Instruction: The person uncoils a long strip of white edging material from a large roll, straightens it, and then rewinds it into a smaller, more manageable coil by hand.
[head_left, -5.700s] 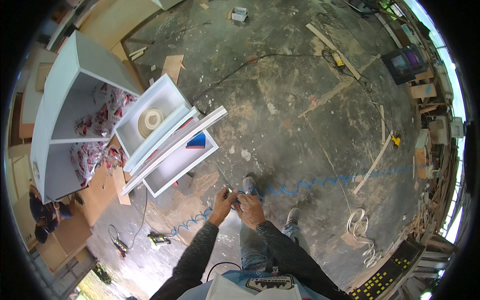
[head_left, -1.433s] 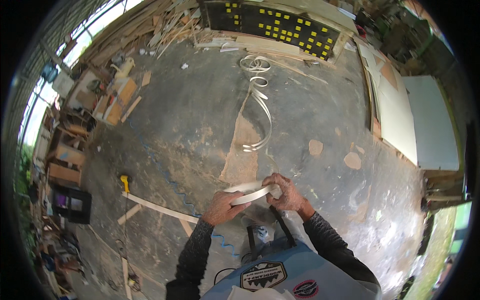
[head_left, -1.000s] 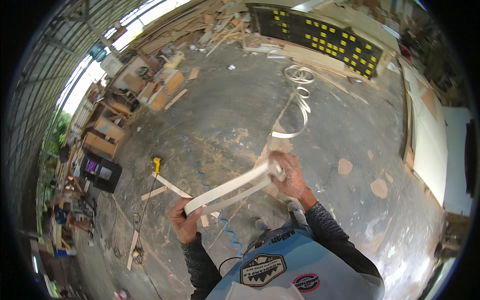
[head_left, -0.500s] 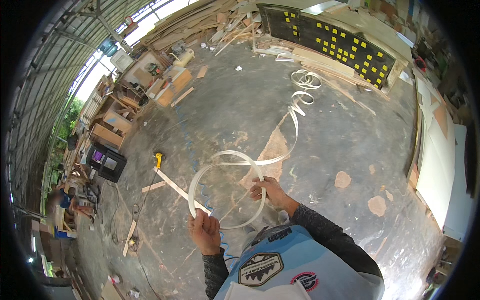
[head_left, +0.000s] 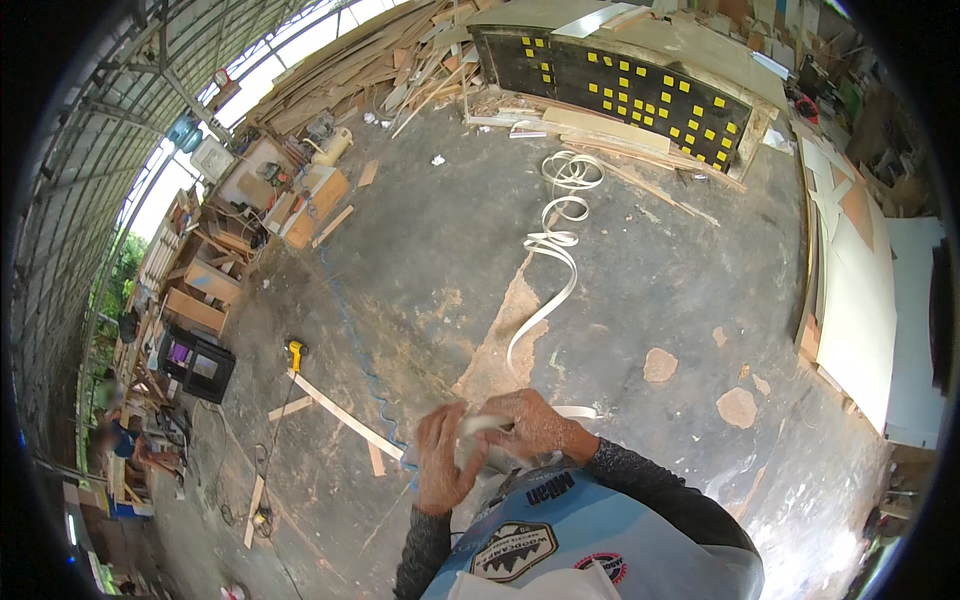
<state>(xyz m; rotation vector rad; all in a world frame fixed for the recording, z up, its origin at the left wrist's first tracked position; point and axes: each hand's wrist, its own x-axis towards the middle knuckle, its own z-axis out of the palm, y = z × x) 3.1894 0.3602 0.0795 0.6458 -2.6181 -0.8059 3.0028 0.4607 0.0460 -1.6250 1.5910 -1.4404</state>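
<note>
A long white flexible strip, like edge banding (head_left: 570, 277), lies in loose coils on the concrete floor ahead and runs back toward me. Part of it is bunched between my two hands, close together in front of my body. My right hand (head_left: 535, 425) is closed on the strip, and a short piece sticks out to the right past its knuckles. Beside it on the left, my left hand (head_left: 442, 462) has its fingers bent around the bunched strip, blurred by motion. How the strip is folded inside the hands is mostly hidden.
A yellow power tool (head_left: 297, 352) and thin wood strips (head_left: 345, 412) lie on the floor at left, near a blue coiled hose (head_left: 368, 378). Scrap wood (head_left: 375, 60) is heaped at the back. White panels (head_left: 855, 290) lean at right. Another person (head_left: 135, 445) sits far left.
The wide loop held between my hands has collapsed into a small bunch. My hands have come together, and the strip on the floor has shifted into tighter coils.
</note>
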